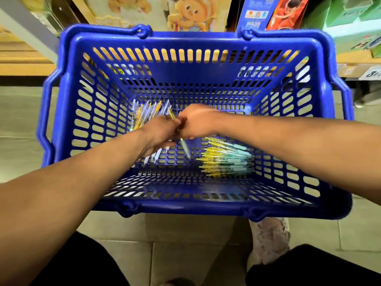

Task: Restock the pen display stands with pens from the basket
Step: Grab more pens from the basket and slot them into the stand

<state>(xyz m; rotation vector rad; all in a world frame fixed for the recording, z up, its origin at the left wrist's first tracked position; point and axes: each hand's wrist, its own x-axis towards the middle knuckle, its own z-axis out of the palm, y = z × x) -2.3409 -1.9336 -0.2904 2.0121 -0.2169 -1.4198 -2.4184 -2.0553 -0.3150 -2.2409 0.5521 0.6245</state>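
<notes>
A blue plastic basket [61, 112] stands on the floor below me. Both of my hands reach down into it. My left hand [159, 132] grips a bundle of pens [145, 112] with yellow and lilac ends, which fan out past its fingers on both sides. My right hand [198, 122] pinches a single teal pen [184, 146] that points down and to the right, close against the left hand. A second heap of yellow and teal pens [225, 158] lies on the basket's floor at the right. No pen display stand is in view.
Shelves with colourful boxed goods [286, 13] and a wooden shelf edge [24, 67] rise behind the basket. Pale floor tiles [185, 254] lie in front. My pink shoe [270, 240] sits under the basket's near right corner.
</notes>
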